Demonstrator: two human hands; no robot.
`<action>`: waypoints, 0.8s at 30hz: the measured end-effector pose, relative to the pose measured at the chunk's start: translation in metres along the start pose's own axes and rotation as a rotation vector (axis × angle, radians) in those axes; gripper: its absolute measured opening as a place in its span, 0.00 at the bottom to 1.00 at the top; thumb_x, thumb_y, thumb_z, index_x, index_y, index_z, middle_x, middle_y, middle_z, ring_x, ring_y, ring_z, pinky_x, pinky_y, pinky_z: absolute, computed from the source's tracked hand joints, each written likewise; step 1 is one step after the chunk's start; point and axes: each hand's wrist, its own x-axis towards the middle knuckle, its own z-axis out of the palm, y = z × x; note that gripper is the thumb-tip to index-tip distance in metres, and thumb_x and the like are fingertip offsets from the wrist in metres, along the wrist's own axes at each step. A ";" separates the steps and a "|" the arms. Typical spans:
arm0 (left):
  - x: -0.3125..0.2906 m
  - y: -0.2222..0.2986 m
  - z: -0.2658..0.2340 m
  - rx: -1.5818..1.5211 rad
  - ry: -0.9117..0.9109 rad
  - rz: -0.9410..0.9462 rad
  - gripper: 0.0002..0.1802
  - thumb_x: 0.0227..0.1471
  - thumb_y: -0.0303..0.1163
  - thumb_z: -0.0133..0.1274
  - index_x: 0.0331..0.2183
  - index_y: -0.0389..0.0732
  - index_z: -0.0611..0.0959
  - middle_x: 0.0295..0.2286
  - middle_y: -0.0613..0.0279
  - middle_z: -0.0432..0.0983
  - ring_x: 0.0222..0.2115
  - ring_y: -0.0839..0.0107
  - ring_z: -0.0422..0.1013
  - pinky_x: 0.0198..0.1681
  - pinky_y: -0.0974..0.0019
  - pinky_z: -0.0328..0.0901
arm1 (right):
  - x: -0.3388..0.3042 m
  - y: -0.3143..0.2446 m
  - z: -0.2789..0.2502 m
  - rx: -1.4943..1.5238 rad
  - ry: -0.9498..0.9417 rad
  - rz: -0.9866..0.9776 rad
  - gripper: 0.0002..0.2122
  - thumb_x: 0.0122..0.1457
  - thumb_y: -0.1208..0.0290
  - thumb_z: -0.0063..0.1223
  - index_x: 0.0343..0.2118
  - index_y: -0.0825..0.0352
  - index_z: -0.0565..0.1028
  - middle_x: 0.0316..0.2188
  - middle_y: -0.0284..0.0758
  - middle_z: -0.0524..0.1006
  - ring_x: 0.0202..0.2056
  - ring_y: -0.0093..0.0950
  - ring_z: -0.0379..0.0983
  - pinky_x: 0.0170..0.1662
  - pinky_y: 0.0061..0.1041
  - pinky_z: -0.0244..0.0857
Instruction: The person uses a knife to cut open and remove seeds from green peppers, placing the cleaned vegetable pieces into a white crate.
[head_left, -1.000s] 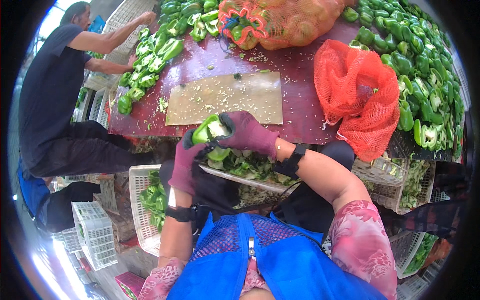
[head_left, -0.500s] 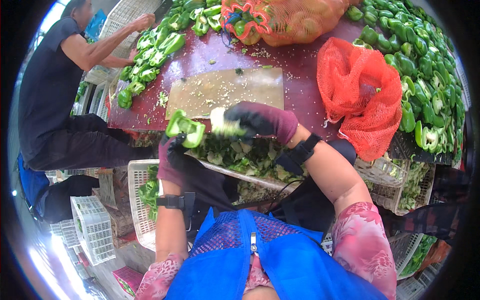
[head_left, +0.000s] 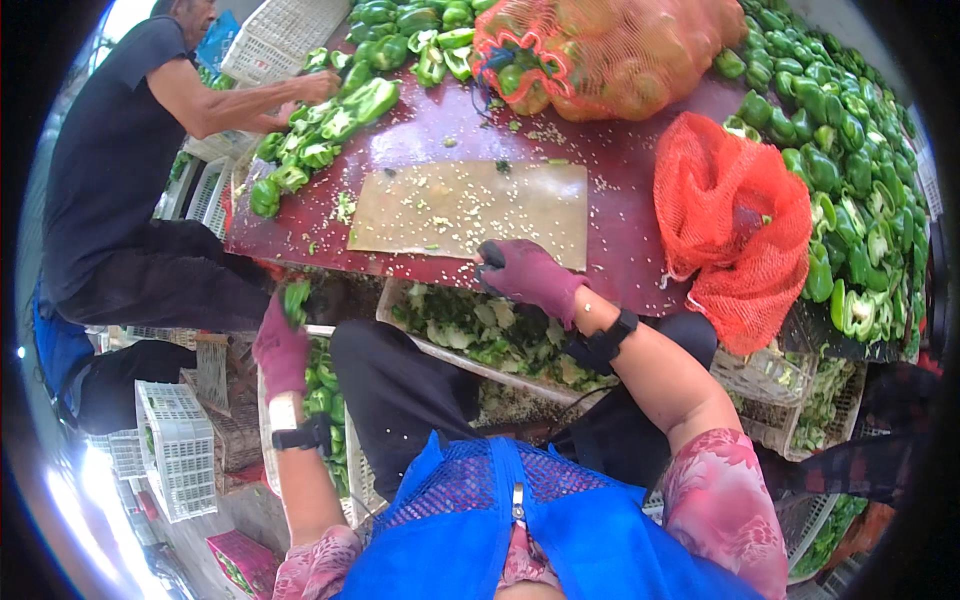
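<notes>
My left hand (head_left: 282,345), in a purple glove, is closed on a piece of green pepper (head_left: 296,302). It is over the white crate (head_left: 360,470) at my left, which holds several green pepper pieces (head_left: 322,395). My right hand (head_left: 530,280), gloved in purple with dark fingertips, is at the near table edge with its fingers curled in. Whatever it might hold is hidden. In front of it lies a tan board (head_left: 470,205) scattered with pale seeds. Below that hand, a white tray (head_left: 455,352) holds leafy-looking green and whitish scraps (head_left: 480,320).
Green peppers (head_left: 840,150) are heaped along the right of the dark red table (head_left: 620,220). A full orange mesh bag (head_left: 630,60) stands at the far side, with an empty red mesh bag (head_left: 735,230) nearer. Cut peppers (head_left: 330,125) lie near a co-worker (head_left: 120,160) at left.
My left hand has moved down and left over the crate with the pepper piece. The pale pepper core no longer shows in my right hand, which has lowered slightly and moved right.
</notes>
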 end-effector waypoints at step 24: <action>0.267 0.152 0.124 -0.463 -0.250 0.276 0.40 0.45 0.32 0.57 0.60 0.50 0.61 0.61 0.55 0.52 0.61 0.53 0.51 0.62 0.58 0.51 | 0.019 0.015 0.010 0.098 0.177 0.121 0.22 0.55 0.62 0.55 0.51 0.67 0.68 0.40 0.47 0.77 0.41 0.42 0.75 0.44 0.34 0.67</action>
